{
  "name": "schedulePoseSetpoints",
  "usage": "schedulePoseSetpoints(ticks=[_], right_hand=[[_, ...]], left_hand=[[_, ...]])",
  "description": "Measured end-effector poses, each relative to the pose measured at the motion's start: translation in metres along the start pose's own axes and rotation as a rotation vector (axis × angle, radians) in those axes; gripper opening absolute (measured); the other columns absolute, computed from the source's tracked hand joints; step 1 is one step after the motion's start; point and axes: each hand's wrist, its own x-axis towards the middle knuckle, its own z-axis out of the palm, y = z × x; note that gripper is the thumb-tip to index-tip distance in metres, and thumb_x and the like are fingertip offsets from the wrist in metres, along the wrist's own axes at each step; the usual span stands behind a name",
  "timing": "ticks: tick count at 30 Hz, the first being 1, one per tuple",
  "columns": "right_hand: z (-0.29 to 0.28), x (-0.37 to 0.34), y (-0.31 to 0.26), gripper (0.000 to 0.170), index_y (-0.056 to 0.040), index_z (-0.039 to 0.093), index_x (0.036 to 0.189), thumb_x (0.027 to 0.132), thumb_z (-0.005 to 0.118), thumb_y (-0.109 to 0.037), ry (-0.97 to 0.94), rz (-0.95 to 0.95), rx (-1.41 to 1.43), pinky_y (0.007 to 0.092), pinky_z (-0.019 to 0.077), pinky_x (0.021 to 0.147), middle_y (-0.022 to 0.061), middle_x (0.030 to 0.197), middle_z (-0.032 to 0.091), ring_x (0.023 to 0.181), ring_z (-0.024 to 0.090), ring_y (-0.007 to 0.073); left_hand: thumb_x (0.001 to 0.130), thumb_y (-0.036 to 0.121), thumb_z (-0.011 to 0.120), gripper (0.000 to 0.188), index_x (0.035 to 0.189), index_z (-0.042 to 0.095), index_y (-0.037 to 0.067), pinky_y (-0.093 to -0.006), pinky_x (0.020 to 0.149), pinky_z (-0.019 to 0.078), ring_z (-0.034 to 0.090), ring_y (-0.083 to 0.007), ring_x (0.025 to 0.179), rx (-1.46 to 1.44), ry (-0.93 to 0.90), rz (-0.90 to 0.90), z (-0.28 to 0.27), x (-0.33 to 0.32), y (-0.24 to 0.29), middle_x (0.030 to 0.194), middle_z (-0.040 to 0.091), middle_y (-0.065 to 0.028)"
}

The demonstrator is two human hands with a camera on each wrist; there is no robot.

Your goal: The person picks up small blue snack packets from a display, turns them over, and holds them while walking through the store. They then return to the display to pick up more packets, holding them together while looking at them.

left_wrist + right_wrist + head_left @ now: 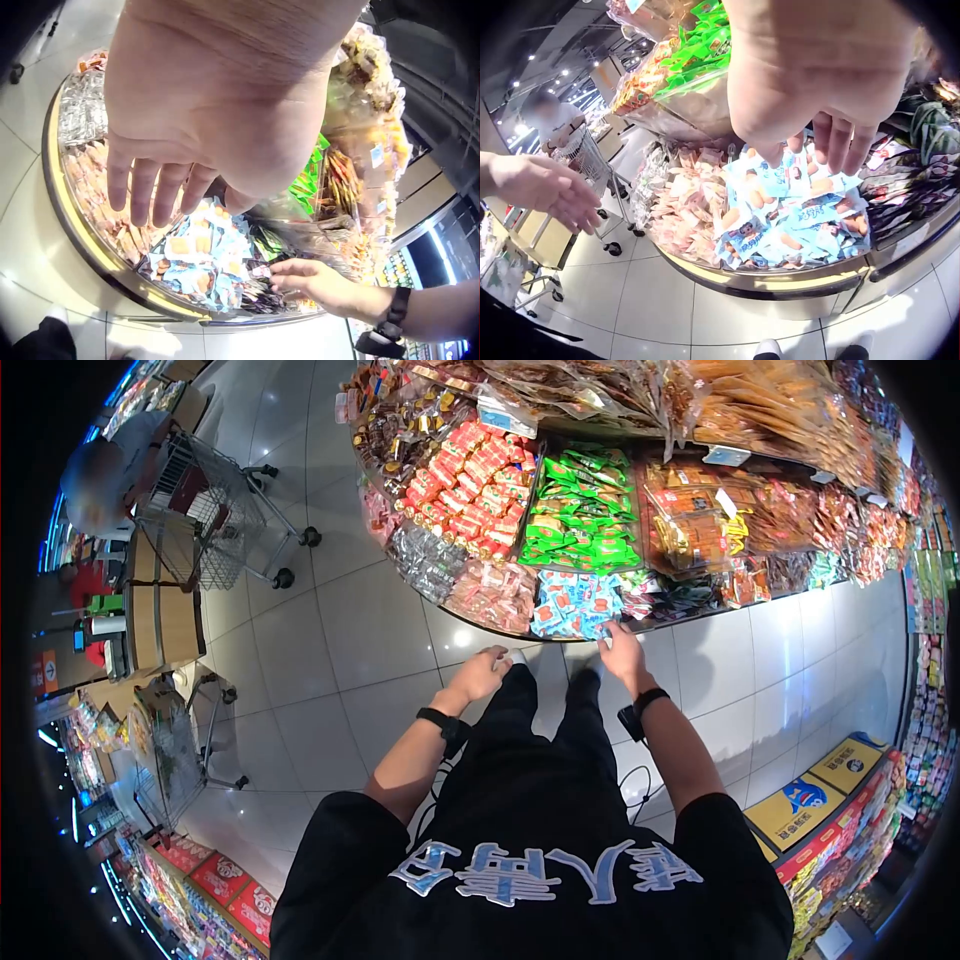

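Observation:
Blue-and-white snack packets [577, 603] fill a compartment at the near edge of a rounded display stand. My right hand [622, 653] is at the front of this compartment, its fingers pointing down. In the right wrist view those fingers [838, 142] overlap the blue packets [795, 214], and no packet shows between them. My left hand [480, 674] hangs in front of the stand, fingers loosely extended and nothing in them. Pink-wrapped snacks [490, 596] lie left of the blue packets; dark-wrapped packets [907, 180] lie to their right.
Behind the near row are green packets [583, 510] and red-and-gold wrapped sweets [470, 485]. The stand's curved rim [780, 281] runs in front of my legs. At the left a person stands behind a shopping cart [205, 510]. Yellow boxes [800, 805] top a shelf at the right.

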Motion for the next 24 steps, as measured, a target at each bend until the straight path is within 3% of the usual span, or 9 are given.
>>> schedulePoseSetpoints(ticks=[4, 6, 7, 10, 11, 15, 19, 24], right_hand=[[-0.007, 0.055, -0.038, 0.047, -0.0073, 0.055, 0.119, 0.082, 0.071, -0.033, -0.108, 0.183, -0.091, 0.0501, 0.0529, 0.084, 0.0201, 0.117, 0.061, 0.104, 0.063, 0.0388], [-0.006, 0.080, -0.052, 0.056, -0.0021, 0.054, 0.118, 0.081, 0.071, -0.042, -0.229, 0.436, -0.087, 0.0489, 0.0528, 0.086, 0.0236, 0.117, 0.062, 0.105, 0.064, 0.0383], [0.009, 0.090, -0.044, 0.077, 0.0035, 0.050, 0.120, 0.076, 0.072, -0.056, -0.206, 0.468, -0.078, 0.0471, 0.0528, 0.087, 0.0241, 0.111, 0.065, 0.104, 0.066, 0.0370], [0.037, 0.108, -0.044, 0.098, 0.0098, 0.043, 0.130, 0.073, 0.071, -0.064, -0.159, 0.587, -0.091, 0.0444, 0.0532, 0.087, 0.0206, 0.111, 0.068, 0.104, 0.067, 0.0342], [0.041, 0.110, -0.045, 0.112, 0.0149, 0.034, 0.135, 0.071, 0.070, -0.069, -0.153, 0.565, -0.136, 0.0423, 0.0538, 0.086, 0.0211, 0.110, 0.068, 0.104, 0.067, 0.0318], [0.070, 0.121, -0.025, 0.116, 0.0151, 0.028, 0.141, 0.072, 0.069, -0.068, -0.200, 0.587, -0.074, 0.0398, 0.0547, 0.083, 0.0189, 0.110, 0.069, 0.098, 0.070, 0.0280], [0.069, 0.125, -0.028, 0.113, 0.0049, 0.025, 0.148, 0.073, 0.067, -0.068, -0.268, 0.632, -0.102, 0.0447, 0.0513, 0.092, 0.0189, 0.124, 0.063, 0.111, 0.064, 0.0323], [0.054, 0.121, -0.039, 0.103, 0.0042, 0.036, 0.138, 0.071, 0.071, -0.066, -0.223, 0.619, -0.052, 0.0439, 0.0528, 0.089, 0.0203, 0.121, 0.063, 0.108, 0.065, 0.0331]], left_hand=[[0.097, 0.028, 0.053, 0.043, 0.128, 0.054, -0.002, -0.0402, 0.094, 0.0498, 0.064, -0.0362, 0.108, -0.012, -0.014, -0.092, 0.006, -0.012, -0.004, 0.119, 0.064, -0.0224], [0.096, 0.025, 0.054, 0.042, 0.128, 0.054, -0.003, -0.0401, 0.094, 0.0499, 0.064, -0.0360, 0.108, -0.036, -0.003, -0.142, 0.006, -0.021, -0.001, 0.119, 0.065, -0.0224], [0.096, 0.024, 0.054, 0.041, 0.127, 0.054, -0.003, -0.0401, 0.094, 0.0498, 0.064, -0.0359, 0.108, -0.058, 0.008, -0.163, 0.008, -0.024, -0.002, 0.118, 0.065, -0.0224], [0.095, 0.022, 0.054, 0.040, 0.127, 0.054, -0.003, -0.0399, 0.095, 0.0498, 0.064, -0.0354, 0.109, -0.100, 0.053, -0.214, 0.015, -0.032, -0.008, 0.117, 0.065, -0.0223], [0.095, 0.021, 0.054, 0.040, 0.127, 0.054, -0.003, -0.0399, 0.095, 0.0498, 0.064, -0.0352, 0.109, -0.110, 0.070, -0.230, 0.018, -0.035, -0.011, 0.117, 0.065, -0.0223], [0.095, 0.020, 0.054, 0.039, 0.127, 0.054, -0.003, -0.0399, 0.095, 0.0500, 0.063, -0.0351, 0.110, -0.177, 0.104, -0.264, 0.026, -0.042, -0.012, 0.116, 0.065, -0.0227], [0.095, 0.018, 0.055, 0.038, 0.127, 0.054, -0.003, -0.0397, 0.094, 0.0502, 0.063, -0.0344, 0.111, -0.183, 0.123, -0.264, 0.028, -0.038, -0.008, 0.115, 0.066, -0.0226], [0.093, 0.019, 0.056, 0.039, 0.126, 0.054, -0.002, -0.0407, 0.094, 0.0497, 0.063, -0.0361, 0.110, -0.147, 0.144, -0.259, 0.019, -0.037, 0.004, 0.115, 0.065, -0.0231]])
